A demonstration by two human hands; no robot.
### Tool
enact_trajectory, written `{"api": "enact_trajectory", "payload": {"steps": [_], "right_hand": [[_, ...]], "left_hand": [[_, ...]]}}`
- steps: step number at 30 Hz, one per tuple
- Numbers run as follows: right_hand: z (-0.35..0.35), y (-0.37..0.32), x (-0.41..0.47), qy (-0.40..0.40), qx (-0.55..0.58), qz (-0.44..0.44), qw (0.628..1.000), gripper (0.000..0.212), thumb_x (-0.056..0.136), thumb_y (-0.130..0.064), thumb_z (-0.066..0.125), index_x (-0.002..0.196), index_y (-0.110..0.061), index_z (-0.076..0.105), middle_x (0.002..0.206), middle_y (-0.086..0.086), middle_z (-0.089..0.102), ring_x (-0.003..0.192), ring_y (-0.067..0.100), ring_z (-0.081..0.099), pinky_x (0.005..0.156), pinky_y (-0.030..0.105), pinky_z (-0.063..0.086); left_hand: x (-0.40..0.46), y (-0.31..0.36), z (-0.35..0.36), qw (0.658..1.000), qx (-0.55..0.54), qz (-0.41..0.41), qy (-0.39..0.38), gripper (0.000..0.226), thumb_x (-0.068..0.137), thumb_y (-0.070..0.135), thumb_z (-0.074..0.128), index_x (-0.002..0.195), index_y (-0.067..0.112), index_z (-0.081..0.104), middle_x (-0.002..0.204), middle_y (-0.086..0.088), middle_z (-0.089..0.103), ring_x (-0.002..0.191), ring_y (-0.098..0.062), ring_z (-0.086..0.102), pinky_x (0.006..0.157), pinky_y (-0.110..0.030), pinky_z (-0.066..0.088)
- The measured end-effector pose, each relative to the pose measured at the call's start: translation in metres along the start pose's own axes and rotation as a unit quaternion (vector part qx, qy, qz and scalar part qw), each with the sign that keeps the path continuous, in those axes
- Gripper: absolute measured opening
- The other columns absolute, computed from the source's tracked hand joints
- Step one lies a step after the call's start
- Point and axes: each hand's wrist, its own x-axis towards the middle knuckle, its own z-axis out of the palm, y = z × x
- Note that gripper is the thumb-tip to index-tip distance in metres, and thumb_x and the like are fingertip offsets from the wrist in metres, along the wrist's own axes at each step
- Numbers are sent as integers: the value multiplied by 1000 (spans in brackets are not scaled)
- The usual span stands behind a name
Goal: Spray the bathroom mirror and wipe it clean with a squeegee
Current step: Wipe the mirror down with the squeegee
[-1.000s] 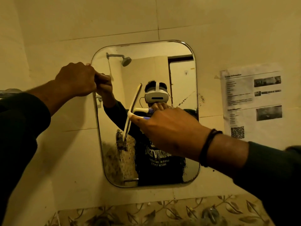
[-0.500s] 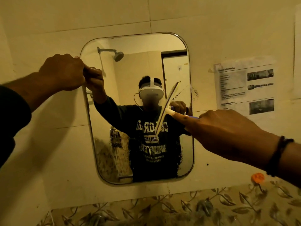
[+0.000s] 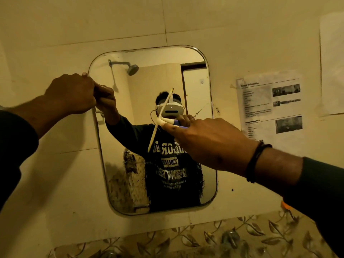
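- Our left hand (image 3: 71,94) clamps its grip on the mirror (image 3: 130,127) edge at ten o'clock.
- Our right hand (image 3: 210,144) grips the squeegee (image 3: 161,119), blade tilted against the glass near centre.
- A printed sheet (image 3: 270,107) hangs at three o'clock.

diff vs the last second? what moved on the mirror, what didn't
The right hand swept the squeegee right across the mirror, then back left to mid-glass, blade tilted throughout. Nothing was grabbed or released. The left hand stayed clamped on the mirror's upper left edge; the paper sheet remains taped on the wall.
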Motion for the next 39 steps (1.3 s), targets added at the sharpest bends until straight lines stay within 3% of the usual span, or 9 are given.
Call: {"api": "enact_trajectory", "payload": {"steps": [3, 6, 9, 13, 17, 23, 30, 36, 39], "right_hand": [[8, 11, -19, 1, 13, 12, 1000, 67, 103, -23, 40, 152, -36, -4, 70, -4, 17, 51, 6, 31, 42, 19, 31], [18, 29, -51, -14, 26, 39, 999, 65, 104, -30, 37, 147, -41, -11, 67, -6, 40, 54, 8, 49, 52, 23, 52], [25, 44, -73, -16, 37, 88, 995, 57, 104, -35, 33, 140, -43, -11, 69, -5, 49, 56, 10, 54, 56, 28, 57], [24, 43, -73, -13, 56, 93, 994, 58, 104, -37, 30, 146, -46, -10, 66, -5, 45, 54, 9, 51, 52, 26, 53], [8, 46, -61, 25, 152, 110, 982, 51, 103, -40, 25, 151, -45, 8, 64, -6, 48, 50, 10, 49, 46, 22, 43], [-10, 52, -26, 117, 244, 145, 952, 47, 105, -32, 32, 151, -32, 27, 67, -12, 48, 55, 11, 50, 51, 29, 44], [19, 29, -38, 120, 266, 179, 939, 48, 104, -36, 27, 151, -37, 19, 65, -9, 49, 53, 9, 49, 49, 23, 38], [43, 13, -73, 78, 246, 186, 948, 51, 101, -44, 21, 148, -52, 1, 67, -7, 53, 57, 11, 54, 54, 34, 54], [38, 16, -69, 75, 243, 187, 949, 50, 102, -43, 22, 150, -48, 6, 68, -8, 52, 57, 11, 53, 48, 26, 44]], "left_hand": [[-2, 0, 1, 1000, 5, 5, 5, 26, 86, 17, 56, 106, -1, 56, 74, -10, 48, 64, -28, 52, 55, -32, 41], [-2, -2, 1, 1000, 8, 5, 0, 29, 86, 19, 56, 107, 0, 54, 73, -9, 45, 66, -29, 51, 57, -33, 42], [-2, -2, -2, 1000, 8, 9, -13, 24, 85, 19, 57, 102, 1, 57, 71, -9, 47, 65, -28, 52, 56, -32, 42], [-1, 5, -6, 1000, 10, 6, -20, 19, 85, 18, 58, 94, 1, 58, 67, -9, 48, 61, -27, 51, 54, -30, 40], [0, 6, -3, 1000, 9, 10, -7, 13, 83, 16, 60, 87, 3, 57, 65, -8, 50, 56, -25, 51, 52, -29, 39], [1, 3, 1, 1000, 4, 18, 12, 11, 81, 15, 61, 82, 5, 55, 64, -9, 52, 54, -25, 52, 50, -29, 41], [-1, 2, 3, 1000, 1, 4, 11, 19, 81, 16, 62, 92, 0, 59, 71, -12, 55, 57, -27, 51, 52, -29, 40], [-2, 4, -3, 1000, 0, 5, -6, 18, 84, 15, 59, 93, 0, 59, 66, -10, 50, 58, -27, 50, 53, -29, 39], [-3, 5, -6, 1000, -5, 6, -8, 18, 84, 14, 59, 94, -1, 59, 64, -8, 48, 57, -26, 49, 52, -29, 38]]}}
